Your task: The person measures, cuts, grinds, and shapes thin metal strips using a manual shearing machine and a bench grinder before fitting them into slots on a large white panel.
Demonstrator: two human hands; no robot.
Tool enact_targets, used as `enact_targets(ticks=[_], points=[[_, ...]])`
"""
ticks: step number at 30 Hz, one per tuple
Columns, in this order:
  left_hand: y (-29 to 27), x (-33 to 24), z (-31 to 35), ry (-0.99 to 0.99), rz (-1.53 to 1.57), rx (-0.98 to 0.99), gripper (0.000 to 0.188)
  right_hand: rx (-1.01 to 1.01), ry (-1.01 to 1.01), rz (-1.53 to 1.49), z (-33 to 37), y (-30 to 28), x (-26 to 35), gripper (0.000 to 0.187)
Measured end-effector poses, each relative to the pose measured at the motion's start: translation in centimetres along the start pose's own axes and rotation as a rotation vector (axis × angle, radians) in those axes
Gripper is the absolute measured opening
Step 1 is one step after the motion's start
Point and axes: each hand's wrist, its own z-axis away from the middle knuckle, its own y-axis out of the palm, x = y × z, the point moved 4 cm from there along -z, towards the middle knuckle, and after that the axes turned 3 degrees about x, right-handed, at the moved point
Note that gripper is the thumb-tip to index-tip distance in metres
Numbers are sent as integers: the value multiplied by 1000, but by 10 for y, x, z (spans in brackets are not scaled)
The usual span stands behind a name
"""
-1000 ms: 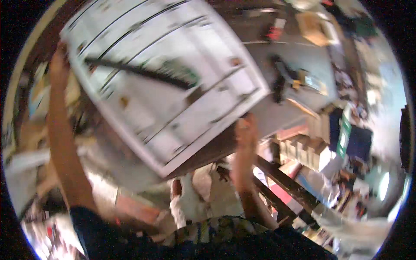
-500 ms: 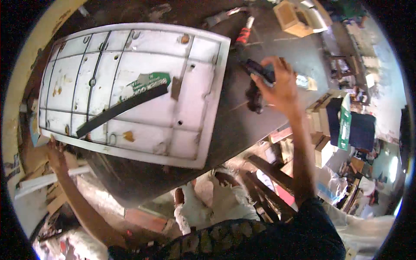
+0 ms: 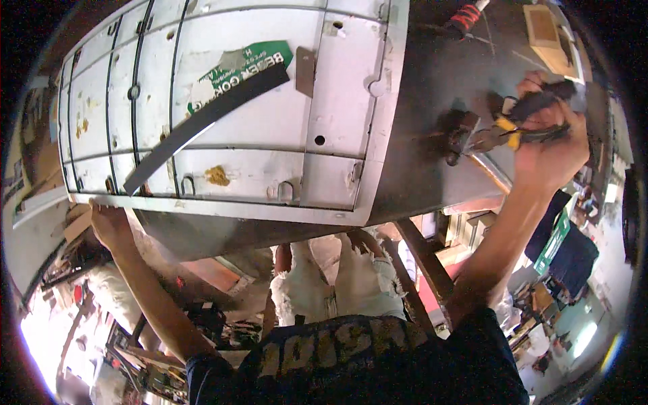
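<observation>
A large white panel (image 3: 243, 128) lies with its ribbed underside up on the dark table. Across it rest a long black strip (image 3: 202, 128) and a torn green-and-white piece of packaging (image 3: 263, 54). My left hand (image 3: 109, 226) grips the panel's near left corner, its fingertips partly hidden by the rim. Over the table's right side, my right hand (image 3: 553, 145) is closed round pliers with yellow-and-black handles (image 3: 514, 130), their jaws pointing left; motion blurs them. A dark block (image 3: 560, 91) shows at the same fingers; whether they hold it too, I cannot tell. Small dark items (image 3: 455, 138) lie beside the jaws.
A red-and-black tool handle (image 3: 466, 19) lies beyond the panel's right side. A wooden box (image 3: 543, 37) stands at the far right of the table (image 3: 432, 172). Below the near edge are wooden beams (image 3: 422, 260) and a dark cloth (image 3: 570, 253) hangs at right.
My right hand has moved right and now grips the pliers; earlier it pinched a dark block. My left hand stays at the panel's corner. The view has shifted, bringing the panel closer.
</observation>
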Motion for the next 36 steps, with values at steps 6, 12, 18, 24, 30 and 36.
enact_targets(ticks=[6,12,18,24,30,36], points=[[30,8,4,104,-103,-227,32,512,156,-354,58,65,-58,58],[21,10,0,181,-174,-326,30,696,120,-474,69,61,-85,65],[15,9,0,200,-208,-300,26,753,62,-370,69,62,-91,43],[0,3,-4,258,-398,-284,25,844,135,-483,58,77,-96,35],[12,3,2,291,-482,-290,27,828,213,-429,44,75,-104,24],[8,2,-1,297,-614,-269,32,797,316,-520,43,74,-115,16]])
